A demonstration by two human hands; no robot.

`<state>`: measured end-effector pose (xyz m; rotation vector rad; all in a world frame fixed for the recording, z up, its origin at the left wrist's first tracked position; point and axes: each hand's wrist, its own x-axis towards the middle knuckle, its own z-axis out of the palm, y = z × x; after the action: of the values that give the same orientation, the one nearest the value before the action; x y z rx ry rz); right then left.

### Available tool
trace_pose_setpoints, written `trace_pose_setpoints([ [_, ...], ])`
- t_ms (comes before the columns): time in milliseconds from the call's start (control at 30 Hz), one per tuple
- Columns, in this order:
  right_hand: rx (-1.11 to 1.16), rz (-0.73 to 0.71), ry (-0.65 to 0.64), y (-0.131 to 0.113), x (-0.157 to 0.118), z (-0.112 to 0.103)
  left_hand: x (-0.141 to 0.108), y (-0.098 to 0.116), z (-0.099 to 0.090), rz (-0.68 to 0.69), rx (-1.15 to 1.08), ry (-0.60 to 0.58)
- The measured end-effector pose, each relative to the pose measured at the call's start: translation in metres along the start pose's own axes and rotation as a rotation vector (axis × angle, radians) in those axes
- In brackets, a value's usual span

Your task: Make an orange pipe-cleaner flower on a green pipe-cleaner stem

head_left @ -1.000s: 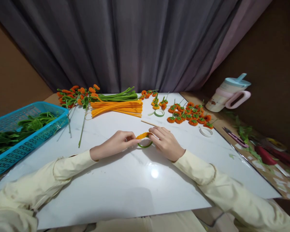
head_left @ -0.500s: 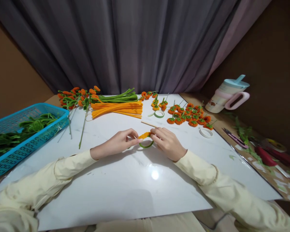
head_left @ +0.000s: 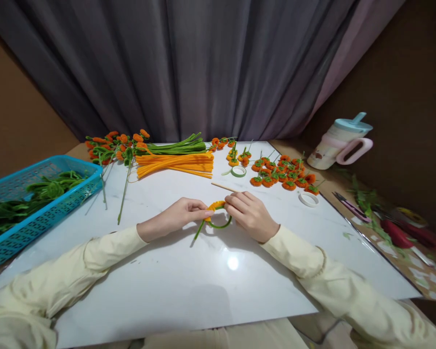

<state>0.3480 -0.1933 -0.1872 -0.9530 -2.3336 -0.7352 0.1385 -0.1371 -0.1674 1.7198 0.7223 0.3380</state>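
Between my two hands is a yellow-orange pipe cleaner (head_left: 215,205) coiled around a green pipe cleaner (head_left: 221,226), which bends in a loop below it. My left hand (head_left: 189,212) pinches the coil's left end between thumb and fingers; a straight green end sticks out downward there. My right hand (head_left: 250,213) is closed on the other side, its fingertips at the coil's right end and the green loop. A thin wooden stick (head_left: 222,186) reaches to the right hand's knuckles; whether that hand grips it I cannot tell.
Orange pipe cleaners (head_left: 176,166) and green ones (head_left: 181,147) lie at the back. Orange flowers (head_left: 288,172) and tape rolls (head_left: 239,171) are right of them. A blue basket (head_left: 54,211) stands left, a tumbler (head_left: 339,143) right, with pliers (head_left: 350,207) near the table's edge.
The coil now curves more, and the green end has come into view below my left fingers. My right fingers have shifted slightly, showing more of the green loop.
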Motion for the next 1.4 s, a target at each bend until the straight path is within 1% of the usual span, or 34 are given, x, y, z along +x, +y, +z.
trace_pose_setpoints([
  [67,0.005,0.012,0.001,0.001,0.0,0.0,0.001,-0.001,0.001,0.013,0.023,0.016],
  [167,0.032,0.004,0.018,-0.001,0.0,0.0,0.002,-0.002,0.003,0.032,0.025,0.001],
  [333,0.056,-0.101,-0.01,-0.01,0.003,-0.001,0.002,-0.002,0.004,0.019,-0.051,-0.045],
  [400,0.053,-0.113,-0.011,-0.012,0.004,-0.001,0.001,-0.003,0.003,-0.003,-0.068,-0.061],
  [567,0.055,-0.089,0.02,-0.009,0.002,0.002,0.0,-0.001,0.003,-0.033,-0.068,-0.06],
  [767,0.032,-0.017,0.026,0.0,-0.002,0.003,0.0,0.005,0.003,-0.048,-0.087,-0.009],
  [867,0.053,0.007,0.017,0.001,-0.002,0.004,0.001,0.002,0.003,-0.063,-0.124,-0.006],
  [1033,0.088,0.069,-0.021,-0.002,-0.003,0.007,0.003,-0.005,0.005,-0.033,-0.24,0.041],
  [1200,0.106,0.059,-0.067,-0.006,-0.002,0.006,0.003,-0.009,0.005,-0.049,-0.394,-0.052],
  [1400,0.072,-0.004,-0.086,-0.01,0.001,0.004,0.006,-0.014,0.005,-0.062,-0.461,-0.091],
])
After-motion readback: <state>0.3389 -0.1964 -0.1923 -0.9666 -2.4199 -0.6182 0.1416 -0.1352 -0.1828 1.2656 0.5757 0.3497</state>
